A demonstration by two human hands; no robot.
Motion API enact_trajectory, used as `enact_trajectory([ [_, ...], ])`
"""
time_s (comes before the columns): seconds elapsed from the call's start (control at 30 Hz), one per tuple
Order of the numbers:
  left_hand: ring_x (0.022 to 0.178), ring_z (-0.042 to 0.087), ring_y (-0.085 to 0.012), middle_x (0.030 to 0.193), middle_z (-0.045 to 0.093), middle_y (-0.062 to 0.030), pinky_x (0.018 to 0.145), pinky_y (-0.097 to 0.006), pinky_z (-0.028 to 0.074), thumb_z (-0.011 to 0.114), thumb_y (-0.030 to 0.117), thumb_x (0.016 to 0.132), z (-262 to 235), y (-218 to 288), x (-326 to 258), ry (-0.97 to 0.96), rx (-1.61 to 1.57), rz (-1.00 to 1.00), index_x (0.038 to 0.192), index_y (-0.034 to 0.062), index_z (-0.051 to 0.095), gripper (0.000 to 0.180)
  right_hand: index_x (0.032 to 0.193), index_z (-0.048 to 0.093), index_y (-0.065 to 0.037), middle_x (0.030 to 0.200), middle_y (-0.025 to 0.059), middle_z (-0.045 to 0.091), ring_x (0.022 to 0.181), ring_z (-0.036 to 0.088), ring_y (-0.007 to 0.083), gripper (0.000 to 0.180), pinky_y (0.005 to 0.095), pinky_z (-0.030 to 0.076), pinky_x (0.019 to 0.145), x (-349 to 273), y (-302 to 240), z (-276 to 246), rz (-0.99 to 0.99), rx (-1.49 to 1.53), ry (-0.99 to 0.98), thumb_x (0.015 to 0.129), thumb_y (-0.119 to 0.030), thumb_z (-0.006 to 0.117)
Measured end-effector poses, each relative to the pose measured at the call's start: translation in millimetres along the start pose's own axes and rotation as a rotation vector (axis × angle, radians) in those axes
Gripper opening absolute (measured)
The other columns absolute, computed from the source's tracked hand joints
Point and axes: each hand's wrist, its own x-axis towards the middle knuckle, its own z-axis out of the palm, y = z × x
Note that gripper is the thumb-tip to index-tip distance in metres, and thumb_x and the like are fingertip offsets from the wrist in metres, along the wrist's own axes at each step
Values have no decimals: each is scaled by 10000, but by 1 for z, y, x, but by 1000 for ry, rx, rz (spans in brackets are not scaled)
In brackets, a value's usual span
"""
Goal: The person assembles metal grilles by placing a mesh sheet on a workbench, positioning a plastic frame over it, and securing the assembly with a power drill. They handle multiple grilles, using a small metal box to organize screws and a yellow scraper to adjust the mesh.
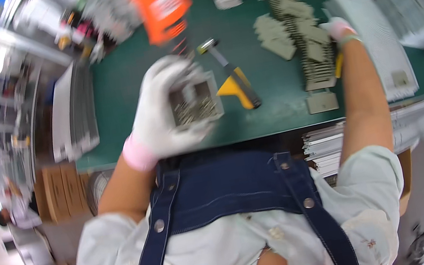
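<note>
Left hand [160, 110] grips box [213, 85] of small metal parts [195, 112]; right hand [338, 28] beside beige plates [313, 35], grip: cannot tell.

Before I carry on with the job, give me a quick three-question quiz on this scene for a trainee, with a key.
1. What is the left hand holding? A, a wooden block; B, a small open box of metal pieces; C, a white panel.
2. True or false: the hammer is in neither hand.
3. Fill in the colour: the right hand is near flat plates on a ____ tabletop.

Key: 1, B; 2, true; 3, green.
</note>
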Motion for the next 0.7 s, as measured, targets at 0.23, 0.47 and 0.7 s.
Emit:
enact_trajectory([
  [0.23, 1198, 520, -384, 1288, 517, -208, 1020, -452, 445, 862, 189, 582, 10, -18, -8, 122, -41, 51, 1338, 44, 473, 862, 1141, 660, 7, 1002, 164, 707, 894, 670, 266, 321, 360, 515, 818, -115, -73, -80, -336, 567, 825, 893, -196, 656],
  [0.47, 1198, 518, -385, 1284, 521, -213, 1019, -444, 449, 859, 181, 560, 16, -23, -7, 105, -170, 54, 1323, 44, 507, 852, 1120, 546, 12, 1063, 296, 652, 714, 647, 240, 217, 372, 566, 661, -318, -187, -53, -1299, 1363, -18, 960, -113, 622],
  [0.7, 1171, 525, -405, 1246, 543, -210, 1011, -460, 449, 846, 203, 565, 13, -19, -10, 125, -184, 57, 1300, 35, 525, 819, 1049, 542, 9, 994, 259, 658, 780, 666, 228, 230, 352, 571, 721, -349, -217, -22, -1123, 1343, -35, 836, 64, 609],
])
